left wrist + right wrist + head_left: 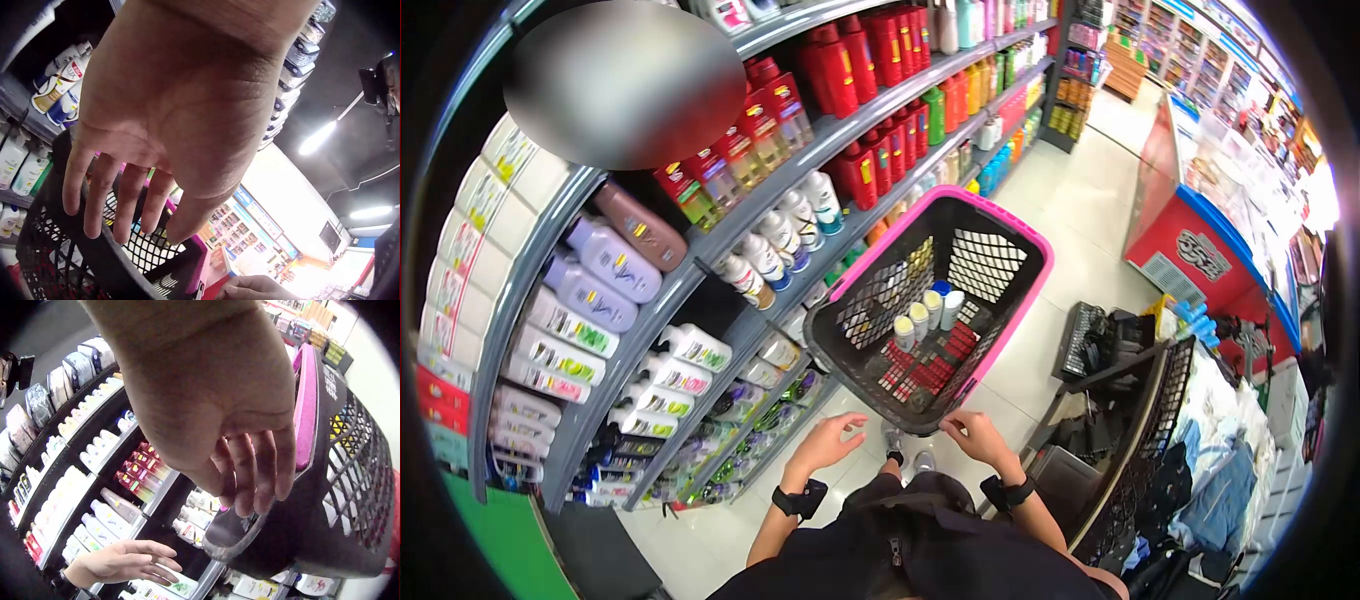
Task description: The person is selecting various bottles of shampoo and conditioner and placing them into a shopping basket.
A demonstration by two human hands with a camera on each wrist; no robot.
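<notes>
While tall grey metal shelving full of red, white and lilac plastic bottles fills the head view from 7 to 12 o'clock, a red and blue chest freezer closes off the aisle at 2 o'clock. Between them, at the centre, stands a black plastic mesh shopping basket with a pink rim, tilted toward the person. At 4 o'clock a black wire trolley heaped with dark goods and pale clothing sits just beside the person's right arm.

At 6 o'clock both hands are at the basket's near rim. The left hand hangs wide, its fingers spread and relaxed, just off the rim and holding nothing. The right hand rests at the rim with loosely bent fingers; they grip nothing.

Small white-capped bottles stand inside over flat red packets.
</notes>
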